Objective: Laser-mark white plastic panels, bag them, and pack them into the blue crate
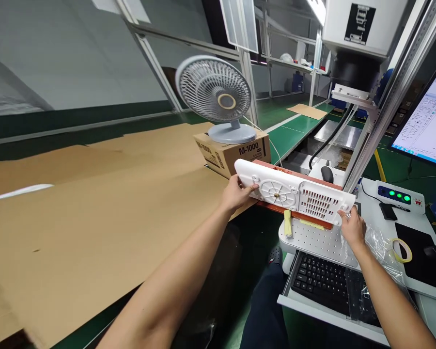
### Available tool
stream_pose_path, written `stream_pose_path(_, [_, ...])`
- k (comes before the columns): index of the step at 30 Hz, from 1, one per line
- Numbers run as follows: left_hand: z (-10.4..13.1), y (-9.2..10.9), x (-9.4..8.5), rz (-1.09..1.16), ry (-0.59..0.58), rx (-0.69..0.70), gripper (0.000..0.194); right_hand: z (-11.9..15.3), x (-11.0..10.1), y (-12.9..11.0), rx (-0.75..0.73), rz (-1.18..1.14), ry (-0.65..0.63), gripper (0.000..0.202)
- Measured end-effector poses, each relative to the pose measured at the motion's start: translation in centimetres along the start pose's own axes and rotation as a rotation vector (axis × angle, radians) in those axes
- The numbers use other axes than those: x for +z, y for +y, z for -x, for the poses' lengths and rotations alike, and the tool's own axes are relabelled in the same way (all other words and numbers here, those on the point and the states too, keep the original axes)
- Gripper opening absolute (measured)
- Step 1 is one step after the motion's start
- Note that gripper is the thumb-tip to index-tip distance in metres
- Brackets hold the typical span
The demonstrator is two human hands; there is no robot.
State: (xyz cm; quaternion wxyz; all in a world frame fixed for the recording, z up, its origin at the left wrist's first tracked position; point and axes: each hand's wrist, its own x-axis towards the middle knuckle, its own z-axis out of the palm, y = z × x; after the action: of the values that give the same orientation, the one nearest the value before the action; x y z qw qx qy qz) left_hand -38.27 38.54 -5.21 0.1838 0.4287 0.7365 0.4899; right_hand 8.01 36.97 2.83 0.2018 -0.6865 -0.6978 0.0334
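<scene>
Between my two hands is a long white plastic panel [298,194] with a round spoked grille and a slotted vent. My left hand [237,195] grips its left end, thumb on the face. At the right end, my right hand [353,227] pinches the lower corner. The panel is tilted, its right end lower. Directly behind and below it shows an orange-red fixture [312,222] on a perforated white plate [316,241]; whether the panel touches it I cannot tell. A strip of yellow tape [287,224] hangs at the fixture's front edge.
Cardboard sheets [112,218] cover the left bench. A grey fan [214,89] stands on a carton [236,154]. A keyboard drawer [323,283] juts out below. Right are a tape roll [401,250], clear plastic bag [381,249], button box [399,195] and monitor [427,121]. A white machine head [366,29] hangs above.
</scene>
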Motion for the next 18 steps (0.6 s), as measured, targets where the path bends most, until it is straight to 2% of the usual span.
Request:
stream_pose_path(2, [1.3, -0.3, -0.3, -0.143, -0.024, 0.044, 0.093, 0.3, -0.4, -0.2, 0.004, 0.002, -0.013, 0.034])
stream_pose_path(5, [5.0, -1.8, -1.7, -0.374, -0.057, 0.139, 0.108, 0.6, -1.1, -0.4, -0.015, -0.009, -0.032, 0.035])
stream_pose_path(6, [6.5, -2.5, -2.3, -0.45, -0.072, 0.167, 0.104, 0.7, -1.3, -0.4, -0.022, -0.007, -0.04, 0.036])
stream_pose_path(10, [11.2, -5.1, -6.0, -0.696, -0.133, 0.209, 0.06, 0.7, -1.6, -0.7, -0.001, 0.042, -0.075, 0.043])
stream_pose_path(13, [12.1, -5.7, -9.6, -0.815, -0.116, 0.207, 0.061, 0.6, -1.8, -1.0, 0.002, 0.058, -0.102, 0.044])
stream_pose_path(18, [10.7, -5.9, -14.9, -0.87, -0.061, 0.17, 0.062, 0.8, -2.2, -1.3, -0.002, 0.062, -0.109, 0.041])
